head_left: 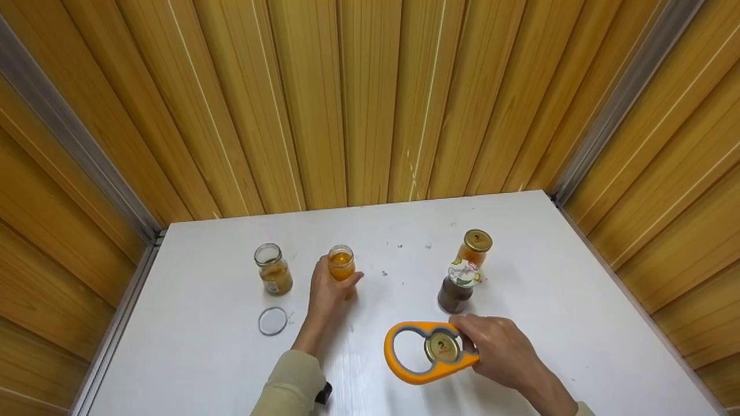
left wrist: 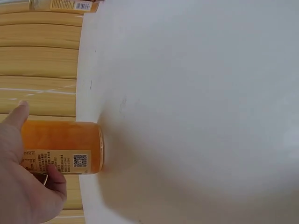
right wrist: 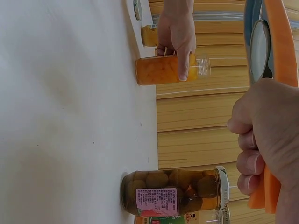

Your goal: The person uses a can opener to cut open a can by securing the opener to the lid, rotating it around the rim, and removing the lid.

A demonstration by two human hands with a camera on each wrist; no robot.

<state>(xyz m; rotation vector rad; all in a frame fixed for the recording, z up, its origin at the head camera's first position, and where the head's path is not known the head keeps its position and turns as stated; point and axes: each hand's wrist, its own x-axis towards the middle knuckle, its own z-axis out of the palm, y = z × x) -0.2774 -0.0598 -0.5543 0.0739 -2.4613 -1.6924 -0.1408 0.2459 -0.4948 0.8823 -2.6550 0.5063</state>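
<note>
My left hand point(head_left: 328, 292) grips an uncapped glass jar of orange fruit point(head_left: 341, 267), fingers and thumb wrapped round its side. In the left wrist view a label with a square code shows on this jar point(left wrist: 63, 147), its mouth out of frame. My right hand point(head_left: 502, 348) holds the handle of an orange and grey jar opener point(head_left: 404, 377), raised above the table's near part. A gold lid point(head_left: 442, 346) sits inside the opener's smaller ring; its pale underside shows in the right wrist view. That view also shows the fingers curled round the opener's handle point(right wrist: 268, 189).
Left of the held jar stands another uncapped jar point(head_left: 276, 277) with pale yellow contents, and a loose lid point(head_left: 273, 321) lies nearer me. At right stand a dark-fruit jar with a patterned white lid point(head_left: 464, 273) and, behind it, a gold-lidded jar point(head_left: 477, 240). Wood-patterned walls enclose the white table point(head_left: 202, 346).
</note>
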